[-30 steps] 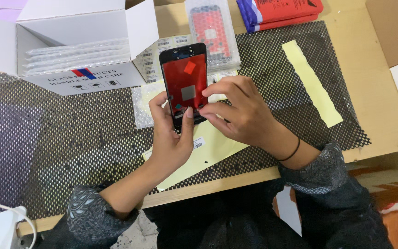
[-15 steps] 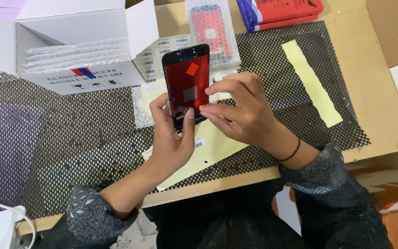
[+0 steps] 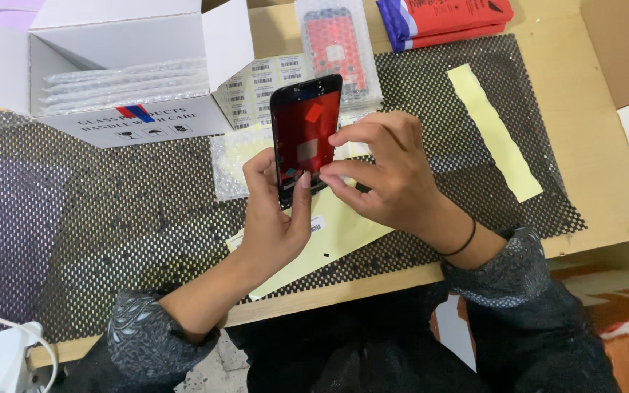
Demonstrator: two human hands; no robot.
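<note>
Left hand: curled around phone screen, thumb on its near edge.
Right hand: fingers pinched, touching screen's right side.

An open box sits left of the phone screen, above the mat.

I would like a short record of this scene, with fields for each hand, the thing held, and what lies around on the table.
left hand: left hand grips the lower edge of the panel, thumb on its face
right hand: right hand touches the panel's right side with its fingertips
held thing: black rectangular phone screen panel with red film, upright, raised above the mat
surface: black perforated mesh mat on a wooden table
nearby: open white cardboard box; yellow paper strip; bubble-wrapped red panel; sheet of barcode labels
</note>
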